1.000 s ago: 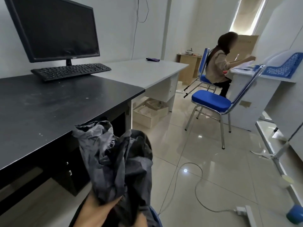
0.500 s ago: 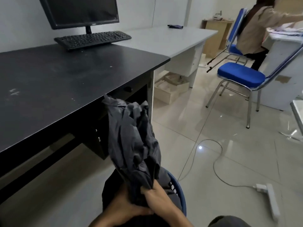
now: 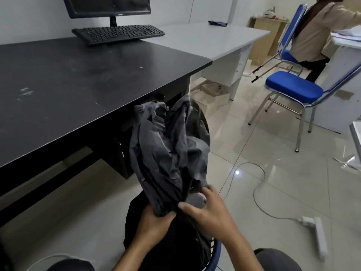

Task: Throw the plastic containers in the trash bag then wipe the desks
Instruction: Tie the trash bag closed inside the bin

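A dark grey plastic trash bag (image 3: 170, 149) stands bunched upward in front of me, its lower part sitting in a blue basket (image 3: 215, 253). My left hand (image 3: 154, 225) grips the gathered neck of the bag from the left. My right hand (image 3: 207, 210) clasps the same neck from the right. The black desk (image 3: 78, 79) lies to the left, dusty with pale smears. Beyond it stands a grey-white desk (image 3: 211, 40). No plastic containers are visible.
A monitor (image 3: 109, 5) and keyboard (image 3: 119, 34) sit at the back of the black desk. A blue chair (image 3: 293, 89) stands on the tiled floor to the right, a seated person (image 3: 316, 30) behind it. A white cable and power strip (image 3: 320, 235) lie on the floor.
The view has tilted down and closer. Both hands have come into view gripping the bag's neck, and the bag top has been gathered taller above the basket.
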